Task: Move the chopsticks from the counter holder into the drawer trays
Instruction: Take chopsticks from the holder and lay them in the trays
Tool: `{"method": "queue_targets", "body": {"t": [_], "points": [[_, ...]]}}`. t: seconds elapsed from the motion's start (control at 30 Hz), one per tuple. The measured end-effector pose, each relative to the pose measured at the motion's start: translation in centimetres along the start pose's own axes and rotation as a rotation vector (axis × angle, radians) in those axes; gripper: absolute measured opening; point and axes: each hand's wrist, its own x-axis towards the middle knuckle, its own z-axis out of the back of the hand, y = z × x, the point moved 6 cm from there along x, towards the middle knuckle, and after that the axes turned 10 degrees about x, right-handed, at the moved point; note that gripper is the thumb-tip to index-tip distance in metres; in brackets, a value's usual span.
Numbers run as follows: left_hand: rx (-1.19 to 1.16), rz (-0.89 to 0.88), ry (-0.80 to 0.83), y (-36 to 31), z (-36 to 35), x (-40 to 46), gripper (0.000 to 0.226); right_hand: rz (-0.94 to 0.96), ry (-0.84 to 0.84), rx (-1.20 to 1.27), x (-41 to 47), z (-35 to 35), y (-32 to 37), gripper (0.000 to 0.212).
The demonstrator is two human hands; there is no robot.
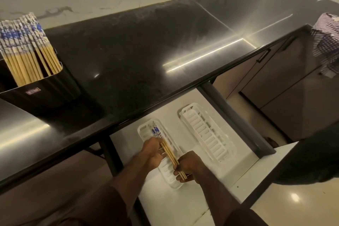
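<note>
- The drawer [183, 205] stands pulled out below the black counter [128, 57], its white floor holding two white slotted trays side by side.
- Both hands are down over the left tray [146, 130], sharing one small bundle of chopsticks [169, 154] that lies lengthwise along it.
- The left hand [153, 149] grips the bundle near its middle, fingers curled round it; the blue-and-white patterned ends stick out past this hand toward the counter edge.
- The right hand [186, 166] pinches the plain wooden tips at the near end of the tray, fingers bent round them.
- Whether the bundle already rests on the tray or sits just above it, I cannot tell.
- The right tray [205, 137] has nothing in its slots.
- Up on the counter at far left, the black holder [40, 88] is packed with more chopsticks [25, 47], patterned ends up and leaning.
- A checked cloth [325, 42] hangs at the far right edge.
</note>
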Motion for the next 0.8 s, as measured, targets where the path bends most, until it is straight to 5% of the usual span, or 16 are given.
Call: {"method": "queue_targets", "body": {"t": [0.8], "points": [[0.039,0.124,0.052,3.5,-1.7,1.6,0.025,0.301,-0.242,-0.614,1.3,-1.9,-0.2,0.019]]}}
